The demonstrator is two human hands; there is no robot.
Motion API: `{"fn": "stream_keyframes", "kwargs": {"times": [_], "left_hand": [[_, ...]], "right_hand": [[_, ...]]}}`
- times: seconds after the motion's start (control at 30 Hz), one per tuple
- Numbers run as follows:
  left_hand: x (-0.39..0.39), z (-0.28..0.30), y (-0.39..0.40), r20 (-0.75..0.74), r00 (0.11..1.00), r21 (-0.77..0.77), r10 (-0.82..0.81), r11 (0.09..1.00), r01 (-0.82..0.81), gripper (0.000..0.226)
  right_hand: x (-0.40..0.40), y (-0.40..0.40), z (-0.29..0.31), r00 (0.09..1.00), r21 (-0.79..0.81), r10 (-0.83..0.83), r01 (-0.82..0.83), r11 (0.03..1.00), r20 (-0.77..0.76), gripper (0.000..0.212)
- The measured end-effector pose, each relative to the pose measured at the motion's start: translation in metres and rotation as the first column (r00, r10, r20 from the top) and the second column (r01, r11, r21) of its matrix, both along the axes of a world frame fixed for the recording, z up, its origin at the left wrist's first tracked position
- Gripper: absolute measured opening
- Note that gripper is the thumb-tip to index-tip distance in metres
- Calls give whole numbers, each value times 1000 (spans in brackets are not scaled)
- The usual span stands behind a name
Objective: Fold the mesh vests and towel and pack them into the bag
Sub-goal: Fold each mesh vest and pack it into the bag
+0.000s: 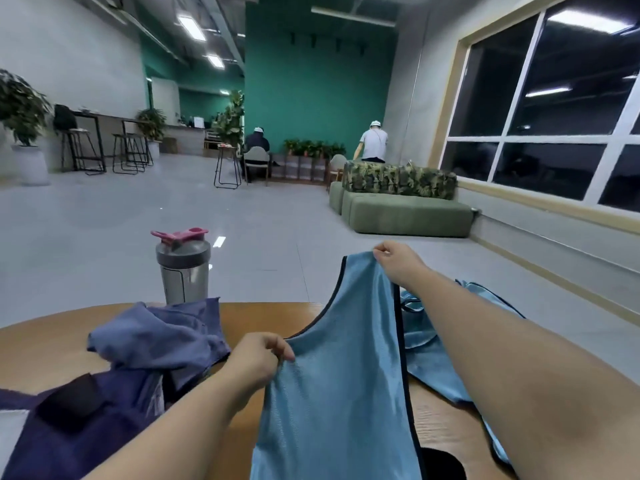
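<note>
Head view, both hands pinching light-blue mesh vest (pixel 332 375), shaker bottle (pixel 183 268) lidded

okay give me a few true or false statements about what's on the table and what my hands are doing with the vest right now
1. Both hands hold the light blue mesh vest. True: the left hand and right hand each pinch an upper part of it.
2. The shaker bottle lies on its side. False: it stands upright.
3. A second light blue vest lies on the wooden table. True.
4. The dark blue cloth lies to the right of the held vest. False: it is to its left.
</note>
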State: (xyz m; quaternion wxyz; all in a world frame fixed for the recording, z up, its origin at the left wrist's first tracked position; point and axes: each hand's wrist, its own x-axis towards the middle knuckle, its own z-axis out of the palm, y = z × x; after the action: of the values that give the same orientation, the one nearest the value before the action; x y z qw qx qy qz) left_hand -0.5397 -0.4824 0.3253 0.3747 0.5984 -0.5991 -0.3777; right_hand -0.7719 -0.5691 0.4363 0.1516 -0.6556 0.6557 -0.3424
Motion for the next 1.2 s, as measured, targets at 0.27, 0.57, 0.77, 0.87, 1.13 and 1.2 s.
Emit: {"fn": "stream_keyframes", "kwargs": {"times": [0.27,0.57,0.77,0.87,1.13,1.2], "left_hand": [[-1,-74,-29,378,926,-42,20,999,-5,54],[0,-85,-28,599,798,-152,68,988,30,40],[-1,-84,-29,596,799,-131,73,991,7,39],[-1,-83,-28,591,803,-137,77,991,5,39],[-2,-82,-25,594,802,-130,72,991,7,38],[-1,-82,-25,592,803,-143,73,990,15,37]], "right_hand": [[-6,-49,-78,999,126,7,-3,992,-32,21],[-7,-11,-85,958,-46,283,-285,957,-53,15],[-13,85,-94,782,-57,570,-600,798,-252,15],[-20,115,-112,630,265,625,-575,774,-460,35],[-23,85,-137,972,468,182,-92,879,-151,57],[-19,78,-143,994,524,101,-59,850,-52,40]]}}
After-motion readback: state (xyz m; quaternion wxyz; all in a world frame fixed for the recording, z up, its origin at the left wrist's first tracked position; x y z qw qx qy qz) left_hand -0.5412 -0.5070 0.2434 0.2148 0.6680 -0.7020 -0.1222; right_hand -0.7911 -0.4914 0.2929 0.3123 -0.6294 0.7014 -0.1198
